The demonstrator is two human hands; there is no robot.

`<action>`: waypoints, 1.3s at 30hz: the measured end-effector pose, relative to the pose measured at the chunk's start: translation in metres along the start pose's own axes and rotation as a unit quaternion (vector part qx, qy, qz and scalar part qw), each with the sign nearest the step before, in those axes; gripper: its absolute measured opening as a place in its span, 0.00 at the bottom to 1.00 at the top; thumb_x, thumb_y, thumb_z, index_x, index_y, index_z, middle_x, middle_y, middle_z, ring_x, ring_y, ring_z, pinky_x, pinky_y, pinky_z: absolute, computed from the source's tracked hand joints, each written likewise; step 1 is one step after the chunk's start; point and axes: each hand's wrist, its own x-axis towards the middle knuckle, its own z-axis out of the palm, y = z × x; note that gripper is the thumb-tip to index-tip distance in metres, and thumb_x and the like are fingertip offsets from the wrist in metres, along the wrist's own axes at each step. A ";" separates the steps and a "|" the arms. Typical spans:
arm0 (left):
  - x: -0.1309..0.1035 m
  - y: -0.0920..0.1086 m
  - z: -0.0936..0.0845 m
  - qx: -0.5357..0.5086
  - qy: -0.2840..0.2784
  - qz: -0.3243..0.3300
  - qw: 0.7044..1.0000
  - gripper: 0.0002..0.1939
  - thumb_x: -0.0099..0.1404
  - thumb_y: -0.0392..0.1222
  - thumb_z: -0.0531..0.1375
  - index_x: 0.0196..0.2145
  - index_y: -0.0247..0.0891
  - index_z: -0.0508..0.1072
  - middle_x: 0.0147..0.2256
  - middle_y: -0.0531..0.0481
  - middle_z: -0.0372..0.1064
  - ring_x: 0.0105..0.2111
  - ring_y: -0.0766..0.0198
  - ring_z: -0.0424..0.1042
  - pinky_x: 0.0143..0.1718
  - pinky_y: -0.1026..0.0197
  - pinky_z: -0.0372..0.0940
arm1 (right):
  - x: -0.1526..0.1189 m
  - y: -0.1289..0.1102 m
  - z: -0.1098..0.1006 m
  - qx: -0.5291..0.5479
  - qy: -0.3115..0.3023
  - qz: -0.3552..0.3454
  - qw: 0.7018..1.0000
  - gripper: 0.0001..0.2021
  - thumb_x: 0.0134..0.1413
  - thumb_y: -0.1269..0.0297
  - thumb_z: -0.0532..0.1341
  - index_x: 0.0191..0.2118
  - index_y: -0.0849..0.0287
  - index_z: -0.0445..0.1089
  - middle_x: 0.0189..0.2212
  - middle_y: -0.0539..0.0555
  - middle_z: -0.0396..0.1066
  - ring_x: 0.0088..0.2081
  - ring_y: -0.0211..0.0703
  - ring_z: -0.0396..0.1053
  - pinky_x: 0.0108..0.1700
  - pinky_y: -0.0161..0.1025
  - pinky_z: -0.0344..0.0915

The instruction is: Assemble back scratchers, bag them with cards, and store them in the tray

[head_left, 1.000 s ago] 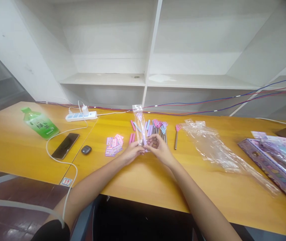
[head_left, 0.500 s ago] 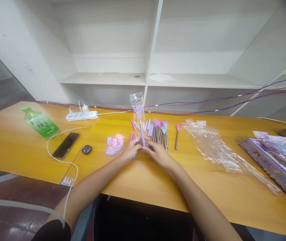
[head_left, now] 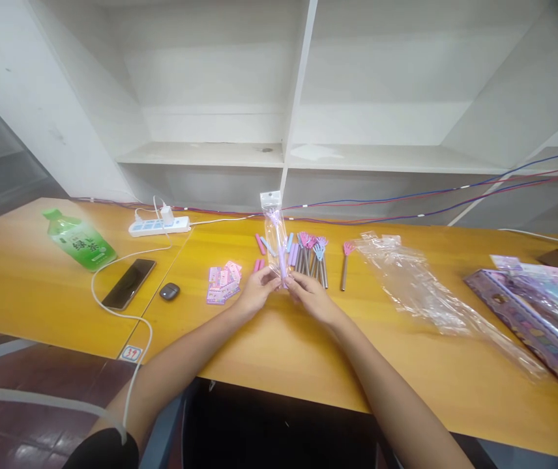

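A purple hand-shaped scratcher (head_left: 281, 251) is inside a narrow clear bag (head_left: 270, 203), its handle toward me. My left hand (head_left: 258, 290) pinches the bag's near end from the left. My right hand (head_left: 308, 294) pinches the same end from the right. Just right of the bag, several scratchers (head_left: 314, 257) with pink and blue heads and metal rods lie in a bunch, with purple and blue tubes (head_left: 294, 254) beside them. Pink tubes (head_left: 259, 244) lie left of the bag. Small printed cards (head_left: 223, 283) are spread near my left hand.
One pink scratcher (head_left: 345, 266) lies apart, near a pile of clear bags (head_left: 411, 280). A purple box (head_left: 518, 319) of packaged items is far right. Left are a green bottle (head_left: 81, 241), phone (head_left: 130, 284), black case (head_left: 169, 291), white cable and power strip (head_left: 160, 225).
The purple handle is now down inside the bag, and the bag's top has moved slightly right and toward me. Both hands have shifted slightly at its near end.
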 end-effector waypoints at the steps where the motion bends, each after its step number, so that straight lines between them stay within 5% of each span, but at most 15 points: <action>1: 0.001 -0.001 -0.001 0.005 -0.007 0.012 1.000 0.26 0.54 0.54 0.75 0.45 0.35 0.80 0.38 0.48 0.75 0.38 0.61 0.69 0.44 0.60 0.63 | 0.000 0.000 0.000 0.028 -0.009 0.004 1.000 0.25 0.69 0.38 0.53 0.36 0.56 0.68 0.22 0.46 0.61 0.26 0.40 0.61 0.33 0.37 0.59; 12: -0.001 0.000 0.001 -0.001 0.014 -0.019 1.000 0.17 0.54 0.48 0.75 0.39 0.38 0.81 0.38 0.42 0.76 0.48 0.50 0.72 0.51 0.53 0.64 | 0.001 -0.002 0.000 0.069 0.003 0.020 0.997 0.27 0.63 0.35 0.59 0.30 0.56 0.67 0.20 0.46 0.61 0.25 0.37 0.57 0.30 0.36 0.55; 22: -0.003 -0.005 0.001 0.014 -0.054 0.009 0.998 0.24 0.57 0.58 0.74 0.38 0.34 0.80 0.30 0.50 0.71 0.30 0.66 0.66 0.36 0.61 0.59 | 0.003 -0.001 0.002 0.113 -0.028 0.028 0.993 0.28 0.61 0.33 0.60 0.34 0.58 0.76 0.32 0.54 0.75 0.24 0.36 0.59 0.27 0.37 0.58; 28: 0.000 -0.007 -0.002 0.021 -0.041 0.006 0.999 0.23 0.57 0.58 0.74 0.38 0.34 0.81 0.30 0.50 0.71 0.31 0.65 0.66 0.37 0.61 0.60 | 0.002 -0.001 0.000 0.080 -0.021 0.029 0.996 0.30 0.61 0.32 0.59 0.32 0.58 0.77 0.19 0.48 0.61 0.22 0.36 0.53 0.26 0.36 0.51; 39: -0.003 -0.002 0.001 0.029 -0.048 0.011 0.998 0.28 0.57 0.58 0.74 0.46 0.33 0.82 0.28 0.52 0.68 0.28 0.67 0.64 0.30 0.63 0.57 | -0.002 -0.007 0.005 0.081 0.014 0.020 0.996 0.30 0.62 0.32 0.58 0.29 0.58 0.74 0.17 0.45 0.50 0.21 0.34 0.46 0.24 0.36 0.44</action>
